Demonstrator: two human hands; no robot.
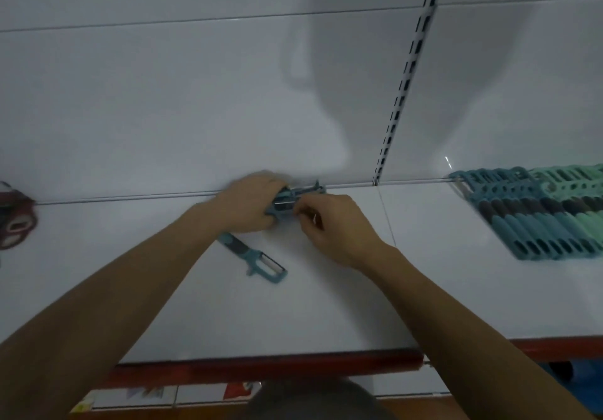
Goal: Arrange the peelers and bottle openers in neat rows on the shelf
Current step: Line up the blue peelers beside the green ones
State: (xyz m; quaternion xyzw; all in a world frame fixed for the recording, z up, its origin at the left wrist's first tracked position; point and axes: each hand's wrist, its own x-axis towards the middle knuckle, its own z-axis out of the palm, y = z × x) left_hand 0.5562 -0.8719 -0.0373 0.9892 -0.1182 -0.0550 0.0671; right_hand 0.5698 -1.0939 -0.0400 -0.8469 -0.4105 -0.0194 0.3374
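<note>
At twelve o'clock on the white shelf, the left hand wraps its grip around teal peelers; the right hand pinches their near end. A loose peeler lies at seven o'clock of the hands, peeler rows at three.

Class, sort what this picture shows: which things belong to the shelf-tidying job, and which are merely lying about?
Job: left hand, right hand, held peelers, loose peeler, teal and green row of utensils, shelf.
Lying about: dark red items at the left edge, price labels, slotted upright.
</note>
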